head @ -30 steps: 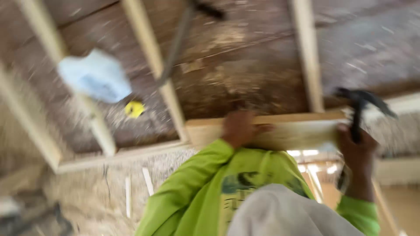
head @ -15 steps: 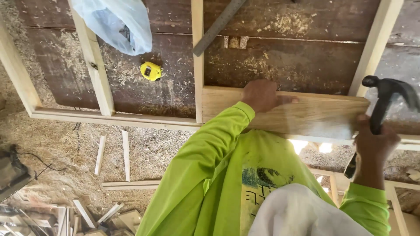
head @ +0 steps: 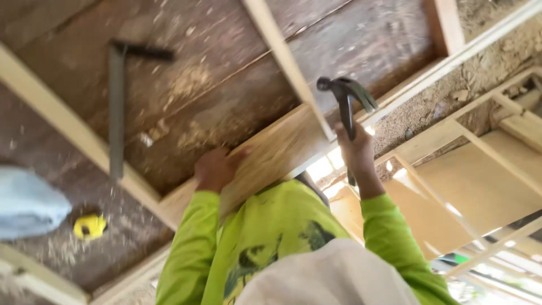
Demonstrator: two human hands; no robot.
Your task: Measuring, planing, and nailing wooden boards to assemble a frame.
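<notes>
- A pale blue plastic bag [head: 25, 203] lies at the far left on the dark, sawdust-strewn board floor [head: 186, 73].
- A small yellow tape measure [head: 89, 226] sits just beside the bag.
- A long grey metal square [head: 117, 107] rests on the floor between two pale wooden studs.
- The left hand [head: 217, 168], in a lime-green sleeve, presses flat and open on a pale wooden board [head: 271, 155].
- The right hand [head: 355, 151] is closed around the handle of a dark steel claw hammer [head: 347, 96], raised above the board's right end.
</notes>
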